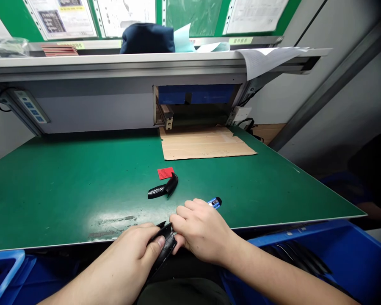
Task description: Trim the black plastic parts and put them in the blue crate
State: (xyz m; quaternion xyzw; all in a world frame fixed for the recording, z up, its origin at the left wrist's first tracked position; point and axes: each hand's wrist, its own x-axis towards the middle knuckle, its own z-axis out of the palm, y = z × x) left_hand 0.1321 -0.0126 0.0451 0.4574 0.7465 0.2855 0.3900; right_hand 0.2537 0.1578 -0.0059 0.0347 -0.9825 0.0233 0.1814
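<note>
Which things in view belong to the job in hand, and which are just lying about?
Likely for the job:
black part, in the left hand
blue tool, apparently a cutter, in the right hand
curved black piece
black pieces in the right blue bin

Seemingly just lying about:
cardboard sheet
dark blue pouch
paper over the shelf

This place is looking like a workshop: printed sheets (76,25) are hanging above a green table (73,178), and black parts (300,256) are lying in a blue bin (352,245).
</note>
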